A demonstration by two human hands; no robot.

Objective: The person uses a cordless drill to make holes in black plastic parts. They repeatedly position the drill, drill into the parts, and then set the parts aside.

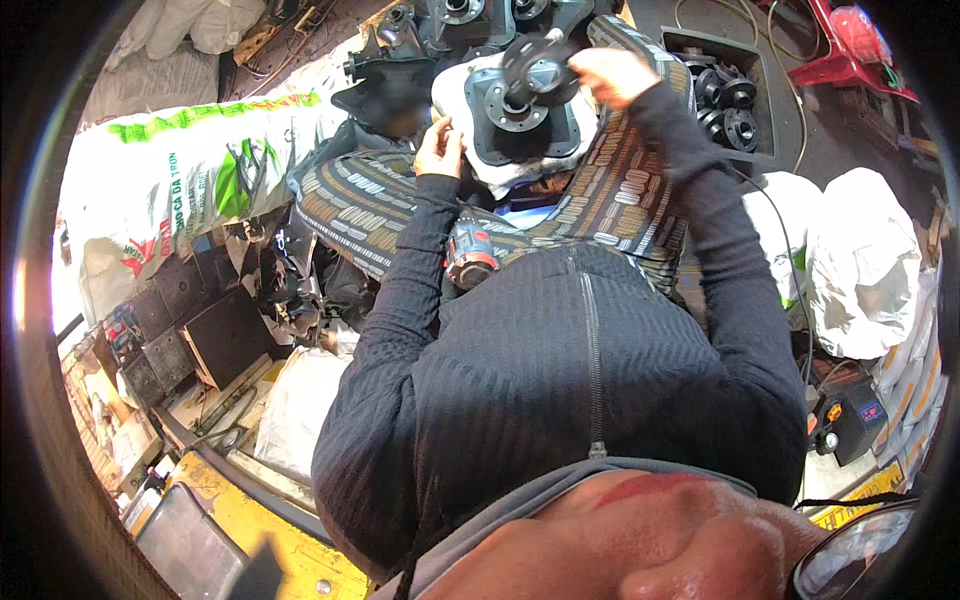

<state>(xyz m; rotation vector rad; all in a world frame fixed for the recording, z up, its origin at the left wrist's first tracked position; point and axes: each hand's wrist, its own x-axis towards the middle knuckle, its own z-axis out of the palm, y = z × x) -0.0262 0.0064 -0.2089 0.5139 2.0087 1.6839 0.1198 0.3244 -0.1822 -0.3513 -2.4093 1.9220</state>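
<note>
A grey square metal housing [560, 150] with a round bolt-holed flange [515, 108] lies on a white padded support [450, 90] between my knees. My right hand [612, 76] grips a black round metal hub [545, 72] by its right side, over the flange; both are a little blurred. At the support's left edge is my left hand [440, 152], its fingers curled together. Whatever those fingers may hold is too small to make out. A red and grey power tool [470, 252] lies near my lap.
More dark metal housings [460, 12] stand beyond the support. At the far right, a grey bin [765, 110] holds several black hubs [738, 130]. A white printed sack [190, 185] lies at the left, white bags [862, 260] at the right. A cable [785, 225] runs past my right arm.
</note>
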